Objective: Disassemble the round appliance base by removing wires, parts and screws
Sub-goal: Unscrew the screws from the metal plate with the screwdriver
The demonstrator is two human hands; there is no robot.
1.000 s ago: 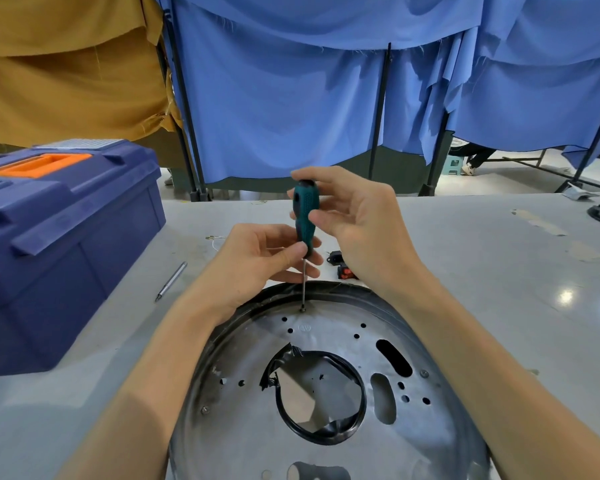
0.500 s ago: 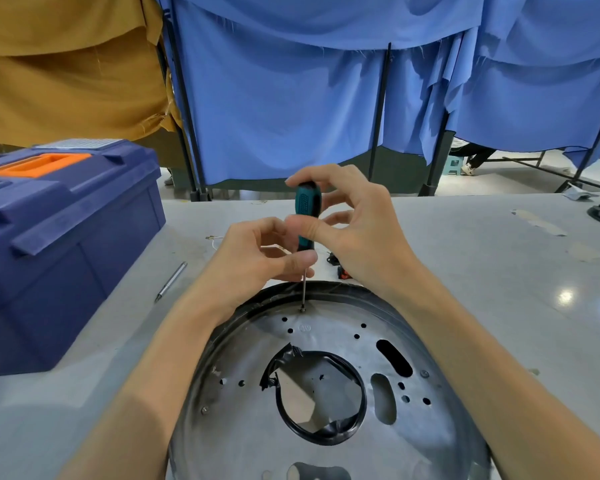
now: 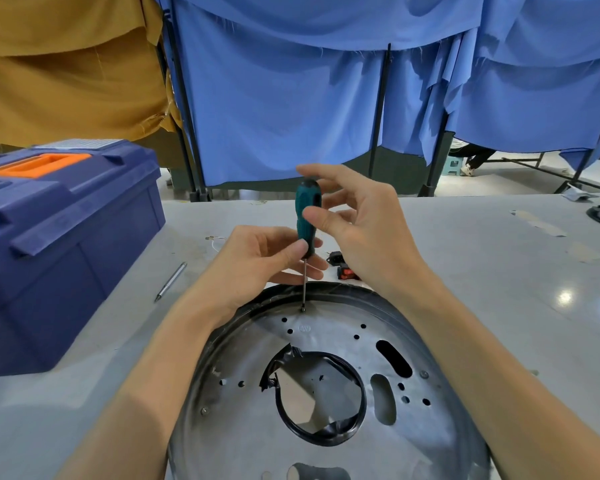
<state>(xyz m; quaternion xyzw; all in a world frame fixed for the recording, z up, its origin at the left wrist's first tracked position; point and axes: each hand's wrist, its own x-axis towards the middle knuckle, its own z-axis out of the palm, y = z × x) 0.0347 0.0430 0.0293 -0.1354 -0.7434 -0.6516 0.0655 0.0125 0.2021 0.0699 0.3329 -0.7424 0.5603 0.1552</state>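
— So why does the person need two hands on one screwdriver point(image 3: 307, 216)?

— Looks like a steady-and-spin setup. The left hand point(image 3: 257, 261) pinches the bottom of the teal handle between thumb and fingers. That probably holds the thin shaft upright with its tip on a screw point(image 3: 302, 310) near the far rim of the round appliance base point(image 3: 243, 427). The right hand point(image 3: 357, 230) is up top with its fingers spread loose, thumb against the handle and index arched over the cap. Can't tell if that finger touches. Best guess, it's between twists.

— And the base itself?

— Flat on the grey table point(image 3: 482, 271), right in front of the person and between both forearms, so it likely won't skate. Small black and red parts point(image 3: 340, 268) sit just beyond its rim, and a blue toolbox point(image 3: 66, 244) is off to the left.
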